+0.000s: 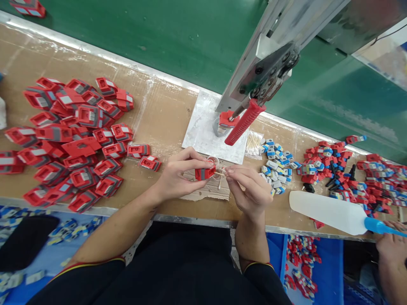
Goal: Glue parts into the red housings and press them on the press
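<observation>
My left hand (178, 176) grips a small red and grey plastic part (204, 173) above the cardboard-covered bench. My right hand (251, 186) pinches a thin cotton swab (220, 173) whose tip touches the part's right end. Just behind the part stands a small clear cup (213, 160). Another swab (219, 184) lies on the bench below my fingers.
A big pile of red parts (70, 135) lies left. A hand press with a red handle (244, 123) stands on a metal plate (203, 131). Swab bag (253, 143), blue-white pieces (276, 167) and mixed parts (349, 173) lie right. Another person's hand (392, 245) holds a white squeeze bottle (330, 212).
</observation>
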{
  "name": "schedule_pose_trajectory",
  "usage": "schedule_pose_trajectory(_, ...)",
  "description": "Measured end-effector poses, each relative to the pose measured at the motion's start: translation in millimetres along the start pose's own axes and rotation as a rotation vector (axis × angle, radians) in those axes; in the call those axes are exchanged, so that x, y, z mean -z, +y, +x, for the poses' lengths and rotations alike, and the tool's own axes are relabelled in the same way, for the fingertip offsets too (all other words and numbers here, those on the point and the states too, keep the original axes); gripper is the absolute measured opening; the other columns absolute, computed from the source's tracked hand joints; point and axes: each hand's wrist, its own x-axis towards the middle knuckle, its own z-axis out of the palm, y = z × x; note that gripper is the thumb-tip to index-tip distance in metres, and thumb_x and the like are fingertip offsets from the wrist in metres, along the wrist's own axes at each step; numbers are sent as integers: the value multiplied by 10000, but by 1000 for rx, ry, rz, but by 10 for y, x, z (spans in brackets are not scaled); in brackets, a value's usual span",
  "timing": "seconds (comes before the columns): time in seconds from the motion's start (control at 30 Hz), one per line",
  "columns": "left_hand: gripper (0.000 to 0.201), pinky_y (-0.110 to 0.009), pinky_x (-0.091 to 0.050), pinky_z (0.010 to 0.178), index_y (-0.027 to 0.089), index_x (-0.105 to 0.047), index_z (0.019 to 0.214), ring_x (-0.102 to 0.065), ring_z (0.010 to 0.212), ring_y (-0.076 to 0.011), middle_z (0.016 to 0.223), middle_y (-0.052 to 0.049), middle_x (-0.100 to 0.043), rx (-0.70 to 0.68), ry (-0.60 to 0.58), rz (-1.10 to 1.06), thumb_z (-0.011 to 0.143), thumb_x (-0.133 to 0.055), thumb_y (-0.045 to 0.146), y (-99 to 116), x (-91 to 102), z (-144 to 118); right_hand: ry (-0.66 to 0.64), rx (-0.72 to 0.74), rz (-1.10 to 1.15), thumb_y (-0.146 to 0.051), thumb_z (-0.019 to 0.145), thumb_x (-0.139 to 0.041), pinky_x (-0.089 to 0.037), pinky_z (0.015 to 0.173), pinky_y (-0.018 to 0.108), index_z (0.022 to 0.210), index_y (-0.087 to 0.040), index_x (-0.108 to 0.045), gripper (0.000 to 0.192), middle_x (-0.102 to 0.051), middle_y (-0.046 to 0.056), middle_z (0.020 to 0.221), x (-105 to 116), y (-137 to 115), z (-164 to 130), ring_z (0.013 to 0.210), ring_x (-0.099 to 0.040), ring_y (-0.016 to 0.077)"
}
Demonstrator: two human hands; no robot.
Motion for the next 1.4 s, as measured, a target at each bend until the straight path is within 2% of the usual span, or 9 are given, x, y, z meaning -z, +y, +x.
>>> schedule_pose_trajectory(0.3, 349, -299, -659, 775, 263, -816, 1098, -747, 849, -167, 963, -44, -767, 17, -14, 3, 790, -845, 101, 14, 13, 16, 9, -20, 21, -27, 903, -705, -696, 741, 363, 1320, -323, -723, 512, -842, 29, 982, -2, 30, -19, 874, -816, 220)
schedule_pose_trajectory(0.5, 280, -288, -657, 786, 253, -813, 1053, -752, 863, -161, 964, -39, -773, 23, 21, -17, 799, -874, 153, -2, 18, 24, 123, -87, 33, -59, 900, -724, -651, 699, 395, 1217, -346, -764, 429, -822, 5, 889, 192, 121, -68, 826, -780, 220)
schedule_pose_trajectory(0.77, 310, -314, -667, 841, 246, -805, 1074, -782, 919, -186, 1034, -65, -801, 27, 27, -66, 791, -887, 148, -38, 41, 30, -391, -91, 0, -116, 973, -671, -591, 700, 331, 1092, -270, -789, 228, -826, 27, 926, 196, 263, -58, 795, -703, 176)
schedule_pose_trajectory(0.93, 283, -324, -668, 856, 249, -811, 1064, -785, 942, -199, 1043, -69, -803, 79, 34, -100, 799, -881, 175, -47, 69, 29, -502, -97, 43, -223, 1018, -641, -605, 794, 350, 1176, -269, -766, 207, -807, 55, 1048, 207, 283, -104, 901, -703, 187)
schedule_pose_trajectory(1.03, 296, -340, -674, 869, 251, -804, 1065, -788, 971, -215, 1036, -65, -792, 134, 48, -162, 791, -885, 174, -42, 96, 31, -322, -215, 37, -365, 995, -689, -610, 828, 380, 1244, -280, -741, 268, -766, 75, 1130, 519, 316, -169, 976, -714, 216)
schedule_pose_trajectory(1.1, 314, -347, -677, 879, 248, -788, 1077, -792, 1015, -232, 1046, -65, -784, 169, 55, -224, 790, -888, 171, -35, 115, 35, -74, -336, -158, -375, 997, -668, -596, 799, 384, 1191, -280, -751, 232, -752, 69, 1094, 767, 398, -208, 935, -700, 221)
schedule_pose_trajectory(1.17, 352, -339, -684, 850, 247, -754, 1123, -796, 1053, -250, 1035, -60, -776, 222, 44, -294, 803, -883, 176, -29, 129, 38, 33, -447, -436, -338, 990, -650, -583, 838, 421, 1128, -264, -765, 194, -748, 79, 1062, 946, 543, -215, 946, -680, 250)
schedule_pose_trajectory(1.27, 441, -310, -689, 765, 256, -683, 1176, -810, 1001, -245, 992, -34, -766, 277, 40, -386, 798, -900, 191, -39, 136, 43, -211, -569, -706, -274, 941, -664, -538, 1016, 532, 1222, -223, -753, 300, -733, 137, 1212, 992, 843, -141, 1132, -631, 339)
schedule_pose_trajectory(1.4, 357, -276, -683, 710, 244, -676, 1006, -796, 859, -187, 1001, -35, -775, 243, 66, -415, 765, -941, 256, -101, 142, 61, -502, -608, -768, -113, 886, -620, -482, 1095, 571, 1265, -218, -748, 414, -694, 148, 1354, 835, 1199, 38, 1218, -565, 372)
